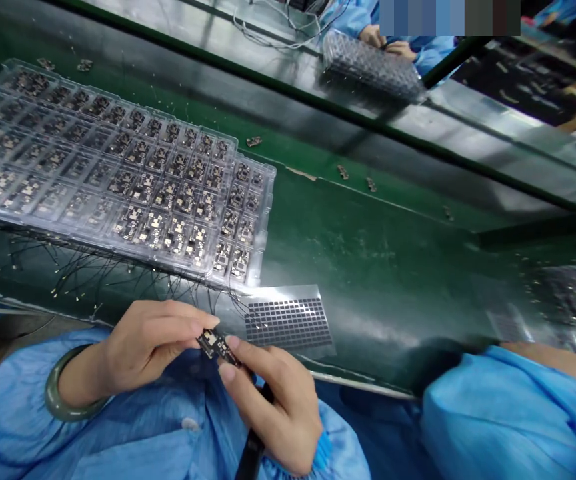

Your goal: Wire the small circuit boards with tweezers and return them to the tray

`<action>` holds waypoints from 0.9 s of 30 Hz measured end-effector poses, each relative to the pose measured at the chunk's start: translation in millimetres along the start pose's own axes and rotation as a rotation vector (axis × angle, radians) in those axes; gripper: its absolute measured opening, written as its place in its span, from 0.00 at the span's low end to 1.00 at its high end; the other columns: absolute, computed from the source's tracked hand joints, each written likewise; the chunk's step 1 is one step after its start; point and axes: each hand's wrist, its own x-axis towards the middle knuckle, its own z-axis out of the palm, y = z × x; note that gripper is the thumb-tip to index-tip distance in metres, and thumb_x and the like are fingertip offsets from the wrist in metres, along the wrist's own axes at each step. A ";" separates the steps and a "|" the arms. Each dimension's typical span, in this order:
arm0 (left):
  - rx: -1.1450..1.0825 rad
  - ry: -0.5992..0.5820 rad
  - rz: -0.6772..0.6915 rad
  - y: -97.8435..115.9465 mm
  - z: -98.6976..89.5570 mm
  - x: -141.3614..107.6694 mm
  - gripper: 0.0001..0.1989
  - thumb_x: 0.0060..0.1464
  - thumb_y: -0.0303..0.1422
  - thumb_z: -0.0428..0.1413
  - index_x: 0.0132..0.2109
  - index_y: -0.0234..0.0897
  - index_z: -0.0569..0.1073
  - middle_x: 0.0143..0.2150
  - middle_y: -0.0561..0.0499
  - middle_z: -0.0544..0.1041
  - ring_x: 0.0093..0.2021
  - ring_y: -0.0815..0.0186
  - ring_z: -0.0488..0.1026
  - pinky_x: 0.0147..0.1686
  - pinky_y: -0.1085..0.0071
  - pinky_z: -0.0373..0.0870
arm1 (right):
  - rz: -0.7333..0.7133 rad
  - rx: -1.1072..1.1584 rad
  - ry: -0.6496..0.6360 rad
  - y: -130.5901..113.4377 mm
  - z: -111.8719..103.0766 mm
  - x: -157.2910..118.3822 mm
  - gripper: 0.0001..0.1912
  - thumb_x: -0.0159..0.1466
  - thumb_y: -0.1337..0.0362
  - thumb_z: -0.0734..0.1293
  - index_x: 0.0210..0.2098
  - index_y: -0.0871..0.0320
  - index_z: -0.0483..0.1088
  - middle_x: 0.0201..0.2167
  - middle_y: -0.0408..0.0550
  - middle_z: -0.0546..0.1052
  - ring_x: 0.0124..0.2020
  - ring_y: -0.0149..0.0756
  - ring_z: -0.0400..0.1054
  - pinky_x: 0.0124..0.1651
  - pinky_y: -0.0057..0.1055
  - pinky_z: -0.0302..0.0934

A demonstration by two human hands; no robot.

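A small black circuit board [217,348] is held between my two hands above the table's front edge. My left hand [155,340] pinches its left end with fingertips. The thumb and forefinger of my right hand [273,393] grip its right end, and a black-handled tool [252,453] lies in that palm, its tip hidden. Just beyond my right hand lies a clear sheet with rows of small black pads [291,323]. Clear plastic trays [263,257] filled with similar boards stand behind and to the left. Thin black wires [98,267] stick out along the trays' front edge.
Several loose boards [343,173] lie along the back of the green table [358,267]. A dark rail [288,87] runs behind it. Across it, a person's hands [388,45] touch a stack of clear trays [368,67]. Another person's blue sleeve [508,420] is at the right.
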 end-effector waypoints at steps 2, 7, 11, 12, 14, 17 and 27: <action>0.064 -0.072 0.041 -3.1 -4.3 -2.0 0.12 0.59 0.22 0.51 0.48 0.39 0.67 0.45 0.44 0.80 0.44 0.65 0.79 0.40 0.72 0.77 | 0.014 0.006 0.010 0.1 1.2 2.8 0.11 0.63 0.66 0.66 0.46 0.51 0.71 0.18 0.40 0.74 0.15 0.33 0.65 0.18 0.30 0.61; 0.062 -0.125 0.049 -5.1 -15.0 -2.3 0.09 0.62 0.22 0.44 0.43 0.37 0.66 0.36 0.45 0.80 0.36 0.65 0.79 0.36 0.71 0.75 | -0.173 0.051 0.050 11.9 20.7 -3.4 0.11 0.66 0.64 0.63 0.47 0.52 0.70 0.32 0.47 0.81 0.29 0.34 0.76 0.30 0.30 0.69; 0.036 -0.122 0.068 -7.2 -23.7 -2.9 0.10 0.63 0.23 0.40 0.43 0.36 0.66 0.31 0.47 0.79 0.32 0.65 0.78 0.34 0.70 0.73 | -0.182 0.077 0.052 13.1 31.2 0.0 0.05 0.65 0.63 0.66 0.40 0.55 0.71 0.32 0.47 0.81 0.30 0.33 0.77 0.32 0.27 0.71; 0.026 -0.104 0.059 -8.9 -25.1 -3.8 0.10 0.64 0.24 0.41 0.43 0.37 0.66 0.32 0.47 0.79 0.33 0.65 0.78 0.36 0.71 0.73 | -0.201 0.086 0.014 12.0 28.3 5.8 0.05 0.64 0.64 0.66 0.40 0.55 0.71 0.31 0.46 0.81 0.29 0.32 0.77 0.32 0.27 0.71; 0.026 -0.051 0.040 -14.3 -26.6 -6.3 0.07 0.65 0.28 0.46 0.47 0.37 0.66 0.38 0.45 0.79 0.40 0.65 0.78 0.42 0.70 0.73 | -0.220 0.128 -0.081 10.2 15.3 25.6 0.05 0.63 0.67 0.67 0.40 0.55 0.72 0.30 0.46 0.81 0.28 0.33 0.77 0.30 0.27 0.71; 0.084 0.057 -0.008 -24.6 -25.4 -11.4 0.21 0.60 0.36 0.55 0.58 0.38 0.61 0.55 0.38 0.72 0.56 0.58 0.70 0.51 0.63 0.72 | -0.110 0.156 -0.153 15.1 -8.9 75.3 0.07 0.61 0.70 0.67 0.37 0.53 0.73 0.30 0.44 0.81 0.31 0.35 0.76 0.31 0.28 0.72; 0.495 0.160 -0.038 -31.4 -13.5 -5.0 0.13 0.58 0.35 0.57 0.49 0.34 0.71 0.50 0.38 0.76 0.56 0.50 0.69 0.50 0.56 0.72 | -0.560 -0.407 -0.054 27.3 63.2 216.8 0.08 0.64 0.72 0.60 0.35 0.60 0.70 0.41 0.53 0.79 0.42 0.39 0.74 0.42 0.31 0.68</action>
